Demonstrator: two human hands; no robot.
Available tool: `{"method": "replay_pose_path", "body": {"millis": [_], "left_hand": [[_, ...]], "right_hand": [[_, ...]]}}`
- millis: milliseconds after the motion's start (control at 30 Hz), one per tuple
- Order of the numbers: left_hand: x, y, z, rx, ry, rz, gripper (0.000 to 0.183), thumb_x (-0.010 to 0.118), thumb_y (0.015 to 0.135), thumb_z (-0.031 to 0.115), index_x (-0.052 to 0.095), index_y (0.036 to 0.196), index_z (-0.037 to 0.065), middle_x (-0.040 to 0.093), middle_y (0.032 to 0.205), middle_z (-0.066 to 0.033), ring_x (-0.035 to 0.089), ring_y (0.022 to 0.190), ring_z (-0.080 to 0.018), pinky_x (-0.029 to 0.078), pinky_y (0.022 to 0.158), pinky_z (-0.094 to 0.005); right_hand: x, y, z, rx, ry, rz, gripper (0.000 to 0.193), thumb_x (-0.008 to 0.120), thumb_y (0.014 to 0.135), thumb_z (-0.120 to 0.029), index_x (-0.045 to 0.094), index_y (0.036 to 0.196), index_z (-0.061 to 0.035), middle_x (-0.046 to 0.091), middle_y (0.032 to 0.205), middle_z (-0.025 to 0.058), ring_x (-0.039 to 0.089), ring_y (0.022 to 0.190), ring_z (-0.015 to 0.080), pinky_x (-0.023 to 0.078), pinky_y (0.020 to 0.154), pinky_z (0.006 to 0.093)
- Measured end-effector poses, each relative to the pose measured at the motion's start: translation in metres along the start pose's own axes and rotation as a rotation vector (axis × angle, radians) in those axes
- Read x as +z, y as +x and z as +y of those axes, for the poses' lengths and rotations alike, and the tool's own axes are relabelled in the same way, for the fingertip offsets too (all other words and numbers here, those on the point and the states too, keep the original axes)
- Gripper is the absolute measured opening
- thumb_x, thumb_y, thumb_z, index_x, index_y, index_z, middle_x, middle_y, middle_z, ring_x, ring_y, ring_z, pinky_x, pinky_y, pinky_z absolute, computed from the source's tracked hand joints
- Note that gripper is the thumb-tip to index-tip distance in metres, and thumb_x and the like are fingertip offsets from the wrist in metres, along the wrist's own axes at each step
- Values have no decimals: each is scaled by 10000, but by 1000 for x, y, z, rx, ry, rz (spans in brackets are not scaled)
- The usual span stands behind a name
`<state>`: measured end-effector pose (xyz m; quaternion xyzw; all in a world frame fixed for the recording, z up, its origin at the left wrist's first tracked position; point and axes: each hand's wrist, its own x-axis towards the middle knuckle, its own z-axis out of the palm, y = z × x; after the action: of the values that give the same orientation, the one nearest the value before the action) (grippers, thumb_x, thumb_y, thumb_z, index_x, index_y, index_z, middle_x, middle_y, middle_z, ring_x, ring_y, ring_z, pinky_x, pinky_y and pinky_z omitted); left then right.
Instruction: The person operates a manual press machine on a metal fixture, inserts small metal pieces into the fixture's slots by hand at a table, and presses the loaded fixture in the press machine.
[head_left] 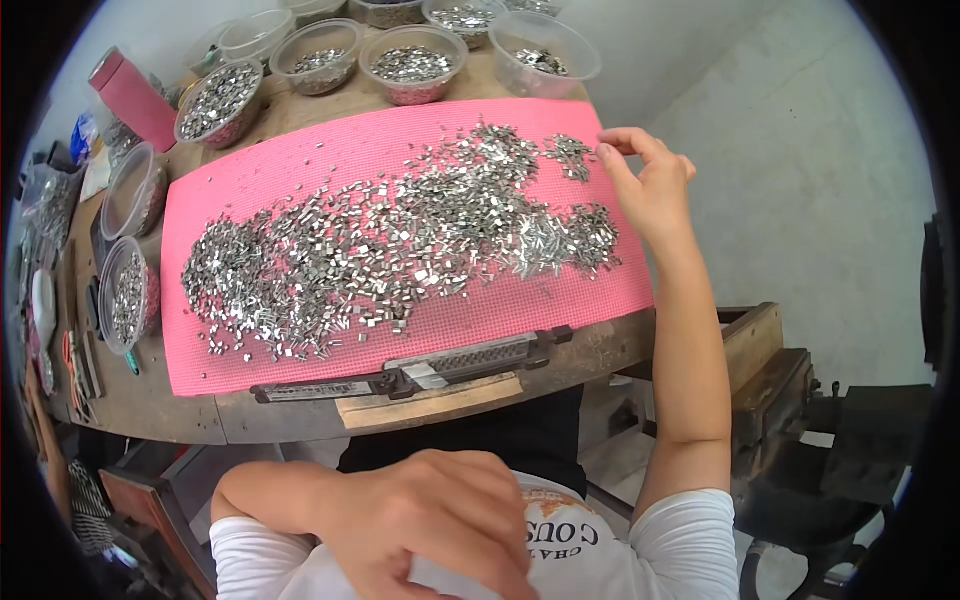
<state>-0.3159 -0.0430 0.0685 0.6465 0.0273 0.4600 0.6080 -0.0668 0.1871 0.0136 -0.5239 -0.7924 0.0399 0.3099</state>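
Note:
Small shiny metal pieces (400, 240) lie spread in a wide, uneven heap across a pink textured mat (240, 185). My right hand (650, 175) hovers at the mat's right edge, beside a small separate cluster of pieces (570, 157). Its fingers are curved, with the thumb and index tips slightly apart and nothing visible between them. Close to my chest, my left hand (430, 515) is raised with its back up. The fingers there are loosely bent and apart from the thumb; some tips are hidden. No held thing shows in it.
Several clear plastic tubs, such as one (412, 62) holding metal pieces, line the back and left. A pink bottle (133, 98) stands at the back left. A dark metal bar-shaped tool (465, 358) lies along the mat's front edge. An open wooden drawer (750, 345) juts out right.

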Motion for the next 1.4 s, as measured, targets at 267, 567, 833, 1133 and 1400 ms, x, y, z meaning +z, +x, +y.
{"method": "replay_pose_path", "body": {"millis": [267, 567, 833, 1133, 1400], "left_hand": [[-24, -19, 10, -173, -17, 164, 339, 836, 896, 241, 801, 1041, -63, 768, 918, -137, 708, 825, -265, 524, 733, -388], [-86, -26, 15, -463, 428, 770, 250, 740, 954, 213, 752, 1032, -25, 759, 912, -117, 718, 853, -203, 555, 820, -340], [-181, 6, -36, -762, 996, 748, 287, 790, 915, 206, 781, 1111, -4, 788, 975, -72, 709, 874, -121, 561, 806, -299], [-211, 40, -63, -963, 1377, 658, 312, 824, 813, 342, 803, 963, 69, 779, 910, -130, 744, 848, -267, 575, 826, -404], [-226, 32, -63, -1015, 1192, 686, 346, 805, 809, 361, 776, 919, 34, 772, 858, -140, 748, 827, -268, 582, 812, -393]], "right_hand": [[8, -12, 6, 66, -7, -187, 152, 710, 916, -234, 806, 917, -115, 762, 959, 50, 690, 930, 237, 315, 942, 449], [34, -23, 8, -120, -238, 71, 77, 726, 873, -139, 787, 872, -92, 724, 891, 56, 657, 891, 250, 358, 919, 457], [42, -25, 13, -65, -106, 57, 52, 680, 912, -113, 699, 917, -65, 714, 945, 87, 668, 964, 295, 439, 882, 453], [26, -25, 11, 108, 227, 156, 86, 679, 911, -58, 607, 936, -19, 697, 840, 145, 680, 748, 307, 523, 786, 424], [8, -28, 3, 328, 1193, -55, 186, 614, 1017, -21, 686, 1180, 32, 686, 1032, 36, 634, 868, 94, 531, 816, 229]]}}
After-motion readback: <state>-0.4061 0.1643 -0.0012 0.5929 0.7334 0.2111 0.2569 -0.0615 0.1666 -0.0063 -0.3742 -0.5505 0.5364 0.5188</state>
